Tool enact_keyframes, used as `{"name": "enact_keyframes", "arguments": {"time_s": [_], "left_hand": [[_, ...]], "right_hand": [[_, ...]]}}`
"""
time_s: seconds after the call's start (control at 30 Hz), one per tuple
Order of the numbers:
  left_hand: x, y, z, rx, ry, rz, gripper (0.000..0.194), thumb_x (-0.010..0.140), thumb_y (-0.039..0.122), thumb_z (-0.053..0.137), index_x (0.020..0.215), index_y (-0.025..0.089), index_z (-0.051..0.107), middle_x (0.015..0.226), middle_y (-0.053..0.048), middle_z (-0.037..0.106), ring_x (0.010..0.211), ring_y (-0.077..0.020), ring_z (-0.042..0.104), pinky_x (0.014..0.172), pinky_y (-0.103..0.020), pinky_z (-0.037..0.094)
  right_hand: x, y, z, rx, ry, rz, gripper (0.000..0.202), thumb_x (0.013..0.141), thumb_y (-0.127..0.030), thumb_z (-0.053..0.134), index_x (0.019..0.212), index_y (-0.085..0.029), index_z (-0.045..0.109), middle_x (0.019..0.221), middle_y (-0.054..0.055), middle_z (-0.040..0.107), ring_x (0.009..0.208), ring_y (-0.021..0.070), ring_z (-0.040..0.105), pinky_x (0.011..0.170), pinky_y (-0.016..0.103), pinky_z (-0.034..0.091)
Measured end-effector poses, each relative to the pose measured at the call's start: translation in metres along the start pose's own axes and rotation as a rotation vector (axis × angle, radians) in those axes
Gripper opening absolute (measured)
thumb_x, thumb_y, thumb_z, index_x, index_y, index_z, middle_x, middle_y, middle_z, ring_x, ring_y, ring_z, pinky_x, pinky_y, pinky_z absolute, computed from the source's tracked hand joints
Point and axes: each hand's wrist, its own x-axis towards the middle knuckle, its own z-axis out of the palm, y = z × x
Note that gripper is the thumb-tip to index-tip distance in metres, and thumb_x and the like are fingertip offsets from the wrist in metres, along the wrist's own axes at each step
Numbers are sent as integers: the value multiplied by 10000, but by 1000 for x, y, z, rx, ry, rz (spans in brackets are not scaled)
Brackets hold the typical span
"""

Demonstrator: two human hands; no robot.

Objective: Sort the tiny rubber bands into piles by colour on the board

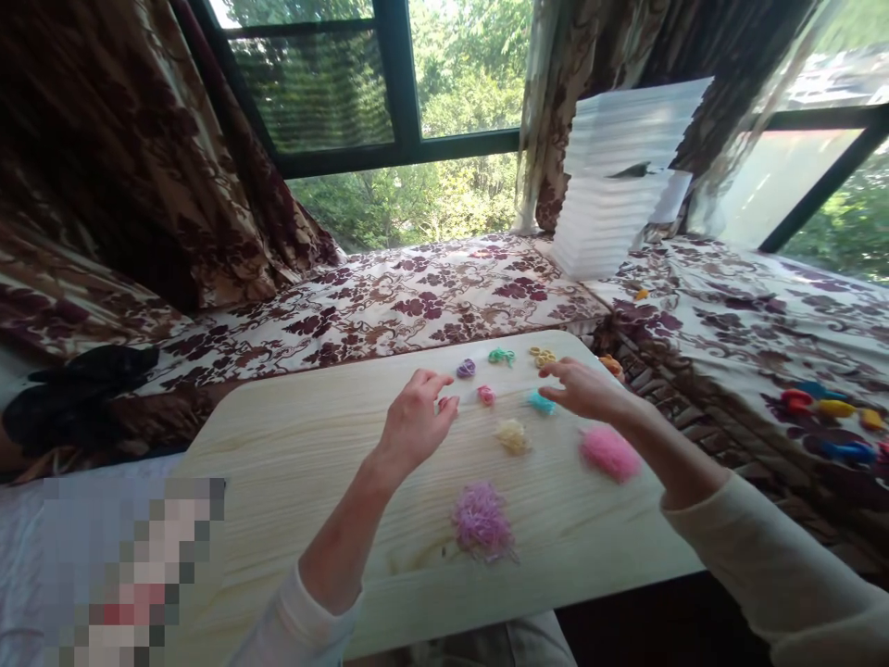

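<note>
My left hand (417, 419) is held above the board, thumb and fingers apart with a gap between them. Closest to its fingertips are a small purple bundle (465, 368) and a small red-pink bundle (485, 396). My right hand (583, 387) reaches in from the right, fingers spread, beside a turquoise bundle (542, 401) and a yellow cluster of loops (543, 357). I see nothing held in either hand. A green bundle (501, 356) lies at the far edge. Nearer me are a cream heap (512, 435), a bright pink heap (609, 453) and a lilac heap of thin strands (482, 522).
A pale wooden tabletop (292, 463) bears the heaps. Orange pieces (611, 366) show behind my right wrist. Floral cloth (417, 296) covers the ledge behind. On it stand a tall white ribbed stack (611, 195) and, at right, several colourful balloon-like pieces (837, 409).
</note>
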Motion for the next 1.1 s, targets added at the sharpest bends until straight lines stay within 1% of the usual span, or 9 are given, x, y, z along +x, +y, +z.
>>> {"name": "enact_keyframes", "arguments": {"time_s": [0.17,0.27,0.37,0.43,0.53,0.63,0.83,0.97,1.1], "left_hand": [[-5,13,7,15,-104,33,267,892,208,547,1144,198,636,1110,-66,626,893,-177,662,865,-327,535],[-9,46,27,7,-266,143,313,878,227,588,1189,207,614,1184,-68,616,1092,-200,614,978,-309,488],[-8,89,55,21,-463,256,413,820,305,695,1206,194,602,1233,-77,607,1152,-223,579,995,-307,481],[-2,112,73,68,-579,282,476,767,326,759,1182,148,606,1232,-113,605,1128,-253,588,966,-350,503],[10,133,94,151,-668,283,391,875,348,668,1206,158,584,1276,-114,580,1131,-258,584,944,-446,511],[19,138,105,198,-719,298,313,940,349,587,1207,186,584,1270,-93,584,1094,-233,602,917,-454,525],[23,137,113,233,-756,306,343,933,349,598,1227,174,570,1270,-99,582,1087,-237,606,907,-455,532],[25,142,111,206,-815,336,306,939,347,591,1193,175,590,1222,-90,608,1036,-217,625,878,-423,546],[26,143,102,193,-764,303,338,938,351,592,1225,174,571,1256,-97,589,1067,-230,615,893,-445,539]], "right_hand": [[-45,39,-19,62,-25,29,367,865,-359,519,1160,-199,668,1113,97,699,959,234,675,843,329,514],[-75,55,-8,73,-66,32,557,751,-446,627,1229,-160,641,1236,138,657,1061,287,651,916,368,504],[-93,60,9,68,-67,36,678,672,-478,691,1245,-123,624,1278,186,620,1151,327,600,990,405,463],[-99,59,19,63,-50,40,614,664,-454,696,1185,-133,650,1214,184,642,1122,335,606,974,418,467],[-102,54,27,73,-10,24,403,723,-398,654,1049,-164,687,1096,148,667,1034,297,629,928,377,480],[-106,51,31,97,23,11,251,784,-319,596,963,-170,689,1035,131,664,948,249,642,890,334,484],[-106,56,33,128,29,44,411,710,-332,678,1089,-176,652,1082,140,629,997,288,627,914,385,489],[-105,53,28,143,-29,34,306,742,-351,647,999,-188,665,1009,121,637,939,256,644,875,342,506],[-105,52,21,130,-48,54,580,691,-376,688,1212,-140,592,1142,160,609,1006,279,629,895,356,499]]}}
